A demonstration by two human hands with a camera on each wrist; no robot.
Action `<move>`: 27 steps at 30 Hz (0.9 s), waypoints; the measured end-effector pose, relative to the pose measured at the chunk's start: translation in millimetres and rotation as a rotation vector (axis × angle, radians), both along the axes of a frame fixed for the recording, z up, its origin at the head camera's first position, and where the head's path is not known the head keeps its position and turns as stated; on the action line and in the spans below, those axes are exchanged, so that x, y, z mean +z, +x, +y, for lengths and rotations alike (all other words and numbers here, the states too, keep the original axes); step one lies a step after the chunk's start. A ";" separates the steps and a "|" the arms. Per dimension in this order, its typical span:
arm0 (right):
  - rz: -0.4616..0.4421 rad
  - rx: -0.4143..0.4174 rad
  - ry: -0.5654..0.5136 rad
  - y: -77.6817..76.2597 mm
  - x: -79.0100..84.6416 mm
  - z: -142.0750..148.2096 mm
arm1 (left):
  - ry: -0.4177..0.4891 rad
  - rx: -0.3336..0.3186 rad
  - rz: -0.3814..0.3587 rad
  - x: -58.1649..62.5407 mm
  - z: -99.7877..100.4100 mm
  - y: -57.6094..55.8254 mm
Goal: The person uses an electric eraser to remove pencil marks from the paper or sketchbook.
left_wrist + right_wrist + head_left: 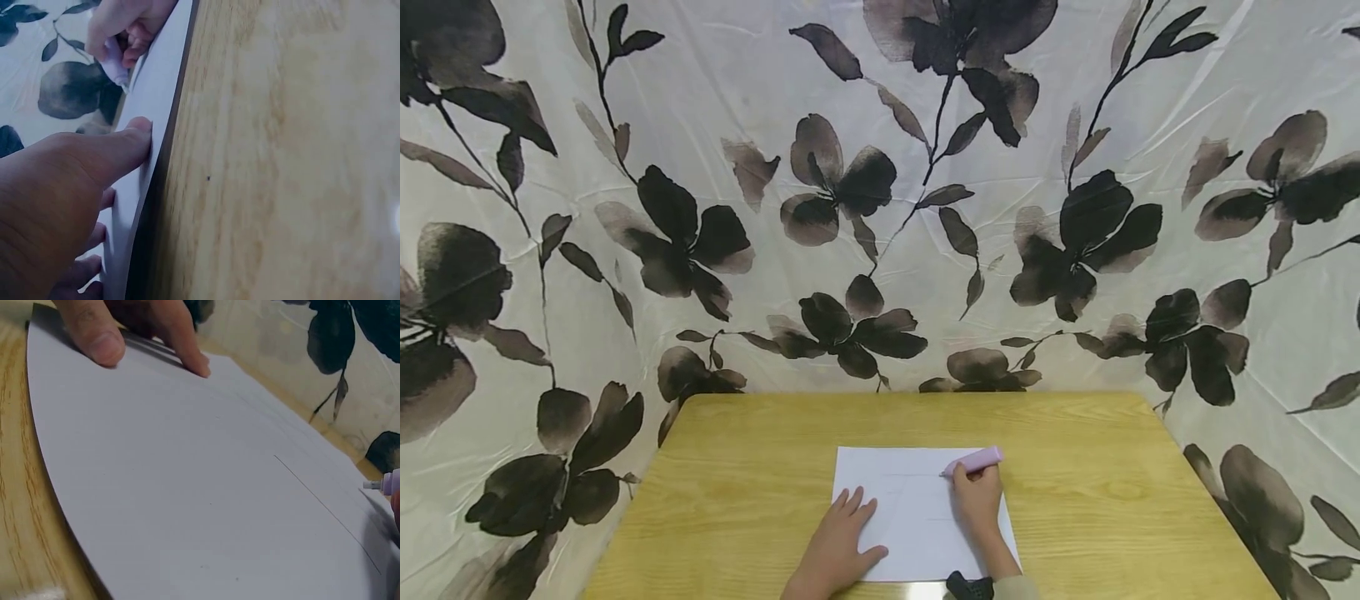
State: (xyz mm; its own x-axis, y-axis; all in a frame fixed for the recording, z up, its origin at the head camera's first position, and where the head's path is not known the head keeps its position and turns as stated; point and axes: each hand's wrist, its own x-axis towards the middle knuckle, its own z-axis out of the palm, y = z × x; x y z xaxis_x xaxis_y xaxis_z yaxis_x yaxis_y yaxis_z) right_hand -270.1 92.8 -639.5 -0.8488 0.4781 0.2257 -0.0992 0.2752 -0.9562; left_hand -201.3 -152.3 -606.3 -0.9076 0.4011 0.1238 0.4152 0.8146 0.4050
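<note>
A sheet of white paper (910, 542) lies on the wooden table, with faint thin lines running across it. My left hand (841, 542) rests on its left side, fingers spread and thumb toward the middle. In the left wrist view, the thumb (134, 140) lies along the paper near its front edge. My right hand (979, 504) grips a thick lavender pen (981, 459) at the upper right of the sheet. The pen's narrow pale tip (372, 485) points left, close over the paper. One thin dark line (325, 506) shows clearly in the right wrist view.
The yellow wooden table (737, 467) extends around the paper on both sides. A white cloth with dark flowers (985, 250) hangs behind the table and at its sides. A black band (968, 586) sits by the right sleeve (1017, 587).
</note>
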 end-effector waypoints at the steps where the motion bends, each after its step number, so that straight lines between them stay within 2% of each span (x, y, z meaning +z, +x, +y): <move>1: 0.005 0.003 0.007 -0.5 0.2 -0.2 | -0.003 0.002 0.000 0.2 -0.2 -0.3; 6: 0.003 -0.014 0.013 -0.2 2.1 -2.6 | -0.007 0.012 -0.025 -3.0 -1.8 -1.3; 12: 0.016 -0.064 -0.033 -2.9 2.0 -4.0 | 0.018 0.025 0.002 -6.8 -1.7 -3.8; 18: 0.022 -0.056 -0.005 -2.1 5.0 -4.0 | 0.019 0.026 0.004 -7.3 -1.8 -6.1; 23: 0.002 -0.037 0.015 -2.0 3.3 -4.2 | 0.020 0.039 -0.036 -5.4 -2.3 -5.6; 27: -0.007 -0.033 0.020 -2.0 1.5 -3.3 | 0.023 0.034 -0.040 -4.2 -1.3 -5.3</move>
